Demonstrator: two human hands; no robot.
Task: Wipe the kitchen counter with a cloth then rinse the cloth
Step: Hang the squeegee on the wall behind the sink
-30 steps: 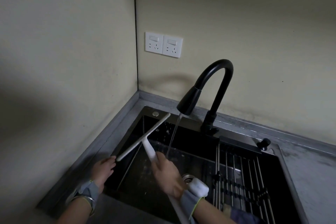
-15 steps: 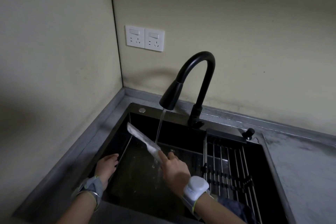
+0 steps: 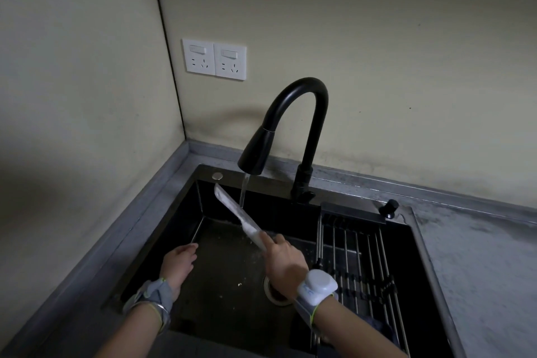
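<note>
My right hand (image 3: 286, 264) grips the handle of a white squeegee (image 3: 238, 212) over the black sink (image 3: 226, 270). Its blade slants up and to the left, and water (image 3: 244, 190) running from the black faucet (image 3: 302, 102) lands on it. My left hand (image 3: 177, 263) hovers over the left side of the basin with relaxed fingers, holding nothing. A dark bluish cloth (image 3: 376, 325) lies at the near end of the rack, mostly hidden behind my right forearm.
A metal drying rack (image 3: 357, 256) spans the right half of the sink. The drain (image 3: 274, 293) sits below my right wrist. Grey counter (image 3: 479, 256) stretches to the right, with a small black knob (image 3: 389, 208) at its back. Two wall sockets (image 3: 215, 59) are above the corner.
My left hand has let go of the squeegee blade's end and dropped into the basin. The squeegee has turned edge-on under the water stream.
</note>
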